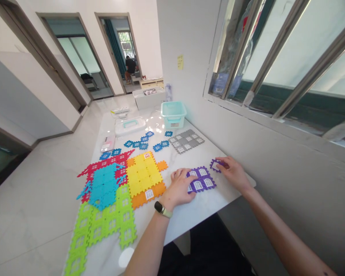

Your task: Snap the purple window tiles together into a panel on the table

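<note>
We find the left hand [178, 188] laid over the left end of a purple panel [202, 179], fingertips on its face; whether any finger hooks beneath the edge we cannot tell. We read this as steadying, since a light, thin sheet on a smooth white table [184, 219] would probably slide. The right hand [234, 171] pinches a small purple tile [215, 165] between thumb and fingers, just beyond the panel's far right corner; we judge that holding it by one side leaves its other toothed edges exposed. Panel and tile both sit on the near right of the tabletop, within easy reach, we suppose. Colours keep together: yellow panel [143, 174] bordered by orange pieces [140, 200], green pieces [112, 223] nearest the left end, a light-blue panel [103, 184] overlying red pieces [103, 163], perhaps stacked to save room. A grey panel [186, 141] lies flat near the teal bin [173, 122], and loose dark-blue tiles [143, 145] scatter beyond, apparently out of the hands' way.
</note>
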Action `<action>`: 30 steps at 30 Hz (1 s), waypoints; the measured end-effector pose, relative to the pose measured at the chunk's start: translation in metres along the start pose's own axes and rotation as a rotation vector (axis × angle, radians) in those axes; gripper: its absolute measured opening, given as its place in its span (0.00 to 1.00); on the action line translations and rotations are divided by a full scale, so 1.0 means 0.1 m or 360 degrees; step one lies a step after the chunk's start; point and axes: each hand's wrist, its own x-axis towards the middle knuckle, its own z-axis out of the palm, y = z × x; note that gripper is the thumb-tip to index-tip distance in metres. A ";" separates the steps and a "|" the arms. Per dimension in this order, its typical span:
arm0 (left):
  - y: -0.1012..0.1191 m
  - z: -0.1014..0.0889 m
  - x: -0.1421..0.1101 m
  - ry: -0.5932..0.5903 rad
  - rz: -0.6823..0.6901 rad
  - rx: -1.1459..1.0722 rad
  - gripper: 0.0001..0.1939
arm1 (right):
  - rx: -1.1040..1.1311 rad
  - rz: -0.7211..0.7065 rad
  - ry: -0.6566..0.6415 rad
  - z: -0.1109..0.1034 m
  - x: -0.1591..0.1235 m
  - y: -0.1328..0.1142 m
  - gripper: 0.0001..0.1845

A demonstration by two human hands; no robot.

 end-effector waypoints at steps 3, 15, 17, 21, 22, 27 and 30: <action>0.03 0.04 0.02 -0.0007 0.0086 -0.0006 0.23 | 0.0172 -0.0118 -0.0015 -0.05 0.00 -0.19 0.16; -0.02 0.08 0.07 0.0014 0.0005 -0.0088 0.16 | 0.0178 -0.0444 -0.0046 0.12 -0.36 -0.25 0.12; -0.02 0.09 0.07 0.0010 -0.0004 -0.0087 0.17 | 0.0168 -0.0412 0.0076 0.10 -0.35 -0.22 0.12; -0.03 0.09 0.08 0.0005 -0.0004 -0.0086 0.17 | 0.0190 -0.0458 -0.0268 0.10 -0.31 -0.22 0.13; -0.02 0.09 0.08 0.0005 -0.0006 -0.0084 0.17 | 0.0204 -0.0453 -0.0299 0.10 -0.29 -0.23 0.13; 0.02 0.08 0.07 -0.0001 0.0075 -0.0079 0.18 | 0.0394 -0.0263 0.0023 0.14 -0.03 -0.30 0.15; 0.07 0.10 0.07 -0.0045 0.0222 -0.0082 0.20 | 0.0545 -0.0184 -0.0177 0.28 0.24 -0.29 0.18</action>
